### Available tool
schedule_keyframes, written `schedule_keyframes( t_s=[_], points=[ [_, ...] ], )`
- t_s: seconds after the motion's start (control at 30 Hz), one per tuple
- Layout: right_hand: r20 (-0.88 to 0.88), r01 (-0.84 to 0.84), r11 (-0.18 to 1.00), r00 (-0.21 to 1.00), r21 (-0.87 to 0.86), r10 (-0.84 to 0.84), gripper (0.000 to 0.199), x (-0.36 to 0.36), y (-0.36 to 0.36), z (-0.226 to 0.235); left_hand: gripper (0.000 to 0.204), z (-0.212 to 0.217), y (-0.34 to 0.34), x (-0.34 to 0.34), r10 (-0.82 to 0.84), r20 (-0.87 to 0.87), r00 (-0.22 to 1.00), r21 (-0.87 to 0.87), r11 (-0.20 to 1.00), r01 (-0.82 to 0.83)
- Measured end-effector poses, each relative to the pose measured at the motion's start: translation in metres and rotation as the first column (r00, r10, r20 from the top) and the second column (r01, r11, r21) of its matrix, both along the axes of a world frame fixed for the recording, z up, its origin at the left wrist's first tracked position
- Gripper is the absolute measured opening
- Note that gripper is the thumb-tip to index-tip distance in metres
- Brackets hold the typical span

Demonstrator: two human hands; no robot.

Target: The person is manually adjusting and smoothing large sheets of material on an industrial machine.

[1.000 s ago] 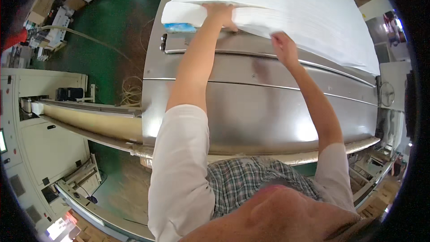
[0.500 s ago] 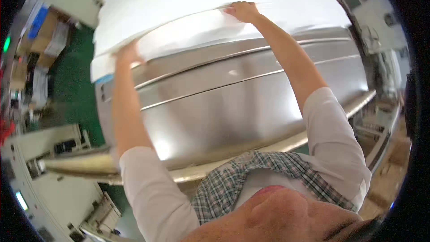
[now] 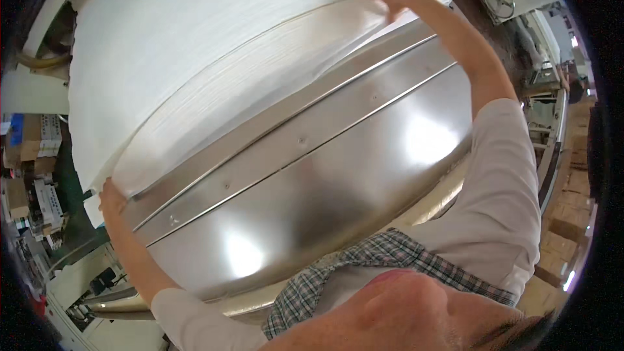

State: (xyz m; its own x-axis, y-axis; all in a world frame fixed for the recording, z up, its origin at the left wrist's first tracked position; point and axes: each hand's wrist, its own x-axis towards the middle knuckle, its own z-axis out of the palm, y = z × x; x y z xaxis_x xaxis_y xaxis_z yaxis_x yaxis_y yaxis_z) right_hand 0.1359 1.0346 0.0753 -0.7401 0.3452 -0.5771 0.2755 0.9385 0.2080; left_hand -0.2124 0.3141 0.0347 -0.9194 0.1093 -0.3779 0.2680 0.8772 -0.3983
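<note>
A broad stack of thin white sheets (image 3: 195,32) fills the far part of the view, and its layered near edge bows in a long curve. My left hand (image 3: 112,200) is at the stack's near left corner, its fingers closed over the edge. Farther off on the right, my right hand (image 3: 392,1) grips the same edge, fingers bent over the top and thumb lower down. Between my hands the upper layers bulge toward me. Below them lies a shiny metal bed (image 3: 325,169) with long raised seams and small screws.
A roller wrapped in yellowish film (image 3: 416,211) runs along the bed's near side. Cartons (image 3: 39,136) stand at the left and more boxes (image 3: 562,247) at the right. A handwheel (image 3: 498,0) sits on a machine at the far right. A plaid apron (image 3: 396,250) covers my front.
My view has turned, so the bed now slants up to the right. My hands are farther apart, the left at the stack's corner, and the sheet edge between them bulges more.
</note>
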Motion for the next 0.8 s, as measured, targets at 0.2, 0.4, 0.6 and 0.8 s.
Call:
schedule_keyframes(
  t_s=[0.2,0.4,0.6,0.8],
  points=[
    [0.108,0.142,0.903,0.973,0.406,-0.202,0.096,0.045,0.118,-0.034,0.087,-0.041,-0.059,-0.054,-0.047,0.027,0.999,0.131,0.99,0.043],
    [-0.555,0.212,0.972,0.823,0.101,-0.122,0.053,0.067,0.09,-0.031,0.071,-0.03,-0.095,-0.044,-0.121,-0.071,0.99,0.211,0.968,0.134],
    [-0.67,0.134,0.936,0.732,0.324,0.128,0.066,0.126,0.157,-0.083,0.059,-0.045,-0.105,-0.039,-0.287,-0.394,0.873,0.305,0.855,0.419],
    [-0.767,0.203,0.892,0.606,0.404,0.209,0.059,0.172,0.188,-0.022,0.05,0.015,-0.091,-0.047,-0.305,-0.565,0.767,0.349,0.754,0.557]
  ],
)
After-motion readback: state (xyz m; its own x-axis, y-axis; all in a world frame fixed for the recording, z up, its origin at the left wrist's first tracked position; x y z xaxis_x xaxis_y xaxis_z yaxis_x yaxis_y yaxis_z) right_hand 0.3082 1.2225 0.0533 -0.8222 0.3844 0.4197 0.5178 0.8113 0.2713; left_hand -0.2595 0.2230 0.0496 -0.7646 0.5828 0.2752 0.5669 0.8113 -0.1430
